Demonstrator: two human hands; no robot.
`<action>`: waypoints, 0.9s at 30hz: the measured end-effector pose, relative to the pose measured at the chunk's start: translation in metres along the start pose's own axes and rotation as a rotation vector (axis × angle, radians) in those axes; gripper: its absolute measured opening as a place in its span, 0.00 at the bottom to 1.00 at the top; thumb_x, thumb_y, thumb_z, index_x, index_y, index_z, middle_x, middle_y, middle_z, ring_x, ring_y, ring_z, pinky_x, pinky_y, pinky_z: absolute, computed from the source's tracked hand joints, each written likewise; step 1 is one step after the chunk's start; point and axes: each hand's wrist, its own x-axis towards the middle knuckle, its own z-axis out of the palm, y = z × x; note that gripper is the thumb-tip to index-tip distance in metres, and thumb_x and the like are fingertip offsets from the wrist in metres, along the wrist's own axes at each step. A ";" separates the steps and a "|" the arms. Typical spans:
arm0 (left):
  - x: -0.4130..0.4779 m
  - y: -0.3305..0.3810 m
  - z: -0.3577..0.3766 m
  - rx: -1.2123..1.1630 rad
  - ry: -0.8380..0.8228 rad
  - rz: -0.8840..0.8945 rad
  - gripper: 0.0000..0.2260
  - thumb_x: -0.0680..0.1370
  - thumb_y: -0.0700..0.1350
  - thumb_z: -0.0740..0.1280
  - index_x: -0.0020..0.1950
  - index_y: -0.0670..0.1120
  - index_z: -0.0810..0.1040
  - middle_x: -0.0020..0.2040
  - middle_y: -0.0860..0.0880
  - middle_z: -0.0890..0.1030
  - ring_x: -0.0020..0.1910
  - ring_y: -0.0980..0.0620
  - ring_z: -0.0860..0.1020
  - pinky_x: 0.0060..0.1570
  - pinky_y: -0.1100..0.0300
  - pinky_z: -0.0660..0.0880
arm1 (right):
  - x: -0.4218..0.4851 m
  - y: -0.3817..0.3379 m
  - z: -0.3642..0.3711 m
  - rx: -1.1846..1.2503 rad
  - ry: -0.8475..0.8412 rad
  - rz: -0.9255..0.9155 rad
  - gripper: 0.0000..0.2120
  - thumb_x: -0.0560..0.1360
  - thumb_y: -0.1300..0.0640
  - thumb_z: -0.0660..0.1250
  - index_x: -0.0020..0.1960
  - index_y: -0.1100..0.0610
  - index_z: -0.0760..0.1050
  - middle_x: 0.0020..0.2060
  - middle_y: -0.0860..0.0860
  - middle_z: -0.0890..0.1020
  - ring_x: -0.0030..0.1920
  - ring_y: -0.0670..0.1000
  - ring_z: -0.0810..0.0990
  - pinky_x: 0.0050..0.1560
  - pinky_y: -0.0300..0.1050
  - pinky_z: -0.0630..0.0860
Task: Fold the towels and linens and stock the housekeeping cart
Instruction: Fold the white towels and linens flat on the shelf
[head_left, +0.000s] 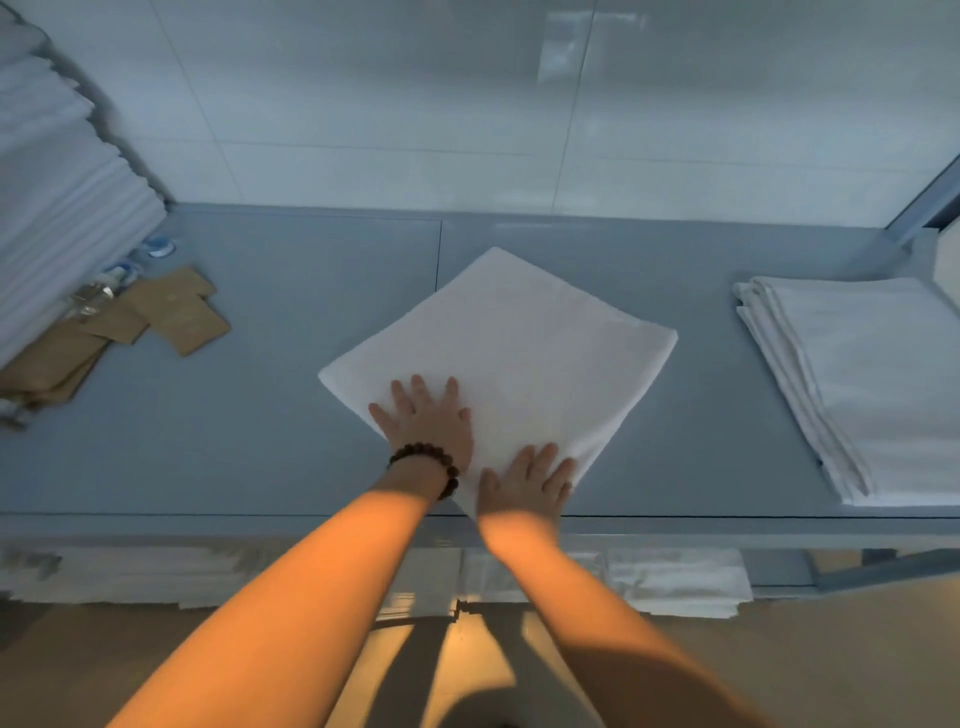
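The white towel (519, 353) is pressed flat mid-table under the left hand (423, 423) and right hand (530, 480); fingers are spread, nothing gripped. Creases are best swept toward the far corner first.

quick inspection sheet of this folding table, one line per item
surface: grey tabletop, flat.
job's things: white towel folded flat at centre, set cornerwise; folded linen stack at right; tall white stack at far left.
clutter: brown packets and small bottles beside that stack.
grippers: left hand and right hand both press flat on the towel's near corner, fingers straight.
cables: nothing seen.
surroundings: pale tiled wall behind.
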 end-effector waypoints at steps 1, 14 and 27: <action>-0.009 0.008 0.002 -0.062 -0.005 0.002 0.23 0.83 0.54 0.44 0.79 0.56 0.46 0.80 0.45 0.44 0.77 0.39 0.40 0.70 0.32 0.37 | -0.011 -0.006 -0.001 0.032 -0.058 -0.041 0.30 0.82 0.50 0.51 0.77 0.64 0.46 0.77 0.62 0.46 0.76 0.65 0.44 0.75 0.55 0.46; -0.051 0.001 0.046 0.149 0.232 0.102 0.30 0.78 0.59 0.34 0.79 0.52 0.43 0.80 0.44 0.45 0.78 0.41 0.43 0.70 0.34 0.35 | 0.067 0.049 -0.025 -0.401 0.139 -0.940 0.23 0.83 0.49 0.48 0.76 0.54 0.59 0.76 0.52 0.60 0.77 0.54 0.54 0.75 0.58 0.51; -0.052 0.004 0.047 0.173 0.294 0.105 0.33 0.77 0.61 0.34 0.80 0.50 0.50 0.79 0.42 0.52 0.78 0.39 0.49 0.71 0.34 0.38 | 0.103 0.057 -0.051 -0.466 0.285 -0.839 0.25 0.82 0.49 0.49 0.78 0.53 0.53 0.77 0.50 0.54 0.78 0.52 0.48 0.73 0.59 0.37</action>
